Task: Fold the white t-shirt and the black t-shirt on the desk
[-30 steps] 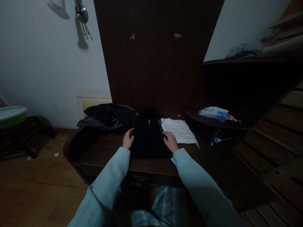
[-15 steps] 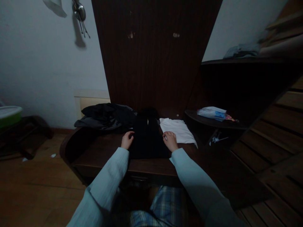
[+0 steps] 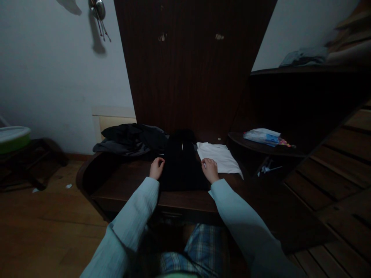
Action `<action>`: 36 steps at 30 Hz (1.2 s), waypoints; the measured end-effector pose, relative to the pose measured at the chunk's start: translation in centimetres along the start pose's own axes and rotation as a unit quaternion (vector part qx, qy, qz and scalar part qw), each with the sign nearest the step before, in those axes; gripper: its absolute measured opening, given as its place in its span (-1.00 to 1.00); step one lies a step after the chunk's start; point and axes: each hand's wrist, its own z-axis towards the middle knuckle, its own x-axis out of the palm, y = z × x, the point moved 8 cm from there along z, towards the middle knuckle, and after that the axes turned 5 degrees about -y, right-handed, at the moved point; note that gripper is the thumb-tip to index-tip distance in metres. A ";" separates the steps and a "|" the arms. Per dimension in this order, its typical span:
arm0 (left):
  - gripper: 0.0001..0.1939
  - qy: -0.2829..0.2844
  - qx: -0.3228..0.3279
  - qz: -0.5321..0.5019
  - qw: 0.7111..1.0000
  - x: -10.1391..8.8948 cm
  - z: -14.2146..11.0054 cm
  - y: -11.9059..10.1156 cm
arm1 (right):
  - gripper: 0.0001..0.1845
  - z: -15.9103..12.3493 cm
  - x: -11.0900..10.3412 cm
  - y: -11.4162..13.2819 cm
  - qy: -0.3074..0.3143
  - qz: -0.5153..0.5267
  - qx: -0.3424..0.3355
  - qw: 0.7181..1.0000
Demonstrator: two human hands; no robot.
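A black garment [image 3: 183, 172] lies flat in a folded shape on the dark wooden dresser top [image 3: 121, 175] in front of me. My left hand [image 3: 157, 168] is at its left edge, thumb and fingers pinched together on the cloth. Opposite, at the right edge, my right hand [image 3: 210, 170] has its fingers curled down and closed on the fabric. A folded white cloth [image 3: 222, 158] lies just right of the black garment, partly behind my right hand. To the left is a rumpled heap of black and grey clothes [image 3: 130, 139].
A tall dark panel [image 3: 191, 77] rises behind the dresser. On the right, a small shelf [image 3: 240, 141] bears a white-and-blue plastic packet [image 3: 263, 136]. Slatted wood stands at far right. A green tub [image 3: 14, 143] sits on a low stool at far left.
Both hands stay at the garment's sides, and their fingers have drawn closer together at its edges. The garment keeps nearly the same shape. The camera view shifts slightly.
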 end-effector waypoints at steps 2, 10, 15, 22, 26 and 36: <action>-0.95 -0.001 -0.003 -0.001 1.000 0.0 0.0 0.0 | -0.82 -0.1 -0.1 0.0 -0.004 0.004 0.004 1.000; -0.72 -0.021 -0.050 -0.012 0.998 -0.2 -0.2 0.7 | -0.83 -0.2 -1.1 -0.6 -0.038 0.093 0.031 0.994; -0.64 0.039 -0.061 0.003 0.997 -1.6 -3.1 0.7 | -0.86 -2.0 -2.7 -0.9 -0.045 0.183 0.035 0.981; -0.40 0.137 -0.048 -0.042 0.989 -3.9 -9.8 -0.7 | -0.83 -6.5 -4.4 -0.4 0.015 0.260 0.070 0.963; -0.40 0.114 -0.044 -0.044 0.991 -4.4 -10.6 -1.0 | -0.77 -7.6 -4.0 -0.9 0.046 0.301 0.132 0.943; -0.54 0.107 -0.061 0.035 0.992 -3.6 -10.2 -0.9 | -0.73 -7.6 -3.3 -0.7 0.074 0.357 0.147 0.919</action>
